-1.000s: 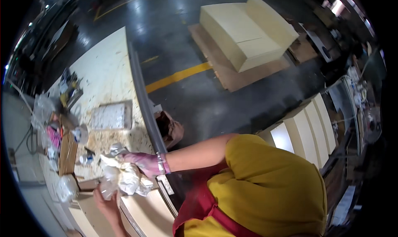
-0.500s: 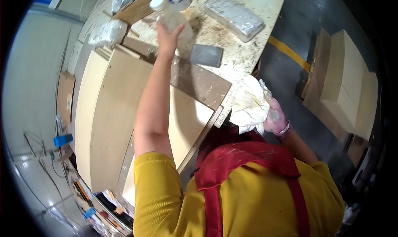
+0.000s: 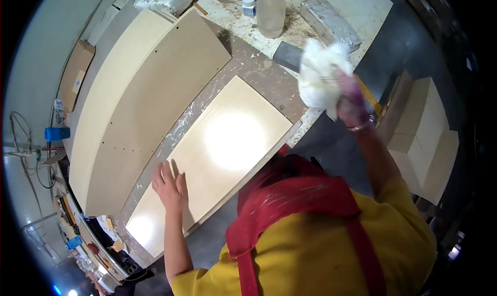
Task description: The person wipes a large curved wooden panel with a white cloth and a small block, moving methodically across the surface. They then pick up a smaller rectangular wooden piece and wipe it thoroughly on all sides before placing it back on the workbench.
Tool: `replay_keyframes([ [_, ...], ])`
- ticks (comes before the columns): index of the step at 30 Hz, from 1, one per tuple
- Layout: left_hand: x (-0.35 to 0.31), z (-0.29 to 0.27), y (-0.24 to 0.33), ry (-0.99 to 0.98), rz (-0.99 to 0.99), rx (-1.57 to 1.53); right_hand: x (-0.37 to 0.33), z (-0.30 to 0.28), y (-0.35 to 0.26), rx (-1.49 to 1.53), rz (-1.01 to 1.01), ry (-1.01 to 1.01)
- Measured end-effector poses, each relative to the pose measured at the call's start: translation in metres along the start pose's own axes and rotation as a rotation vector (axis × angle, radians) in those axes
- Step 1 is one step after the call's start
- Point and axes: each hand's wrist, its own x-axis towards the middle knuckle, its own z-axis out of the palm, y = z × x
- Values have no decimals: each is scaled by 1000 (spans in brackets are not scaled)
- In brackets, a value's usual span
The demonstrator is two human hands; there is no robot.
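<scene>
My left hand (image 3: 168,186) is open, fingers spread, at the near-left part of a pale curved-edge wooden panel (image 3: 248,102); whether it presses on the surface I cannot tell. In my right hand (image 3: 353,100), which looks pinkish and is blurred by motion, a bunched white cloth (image 3: 321,81) is gripped. That hand hangs above the right corner of the workbench, past the panel's far end. Bright light reflects off the panel. A translucent bottle (image 3: 271,14) stands at the back, and a dark grey block (image 3: 288,56) lies partly hidden behind the cloth.
A large curved wooden piece (image 3: 150,104) stands left of the panel on the brown bench top (image 3: 259,63). Behind are a small white jar (image 3: 249,7) and a plastic-wrapped slab (image 3: 331,24). Cardboard-coloured boards (image 3: 422,135) stand on the right.
My left hand has let go of the bottle, which now stands on the bench, and has come back to the panel. My right hand has lifted the cloth forward. The view has shifted.
</scene>
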Motion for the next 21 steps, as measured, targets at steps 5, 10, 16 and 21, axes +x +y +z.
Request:
replay_keyframes([
  [5,-18,14,-11,-83,109,-6,7,135,79,-1529,-757,-519],
  [10,-18,14,-17,-72,133,-54,78,164,98,-1473,-489,-233],
  [16,-19,14,-22,-52,134,-59,32,152,136,-1601,-790,-278],
  [21,-18,14,-20,-45,152,-76,44,166,118,-1634,-624,-191],
])
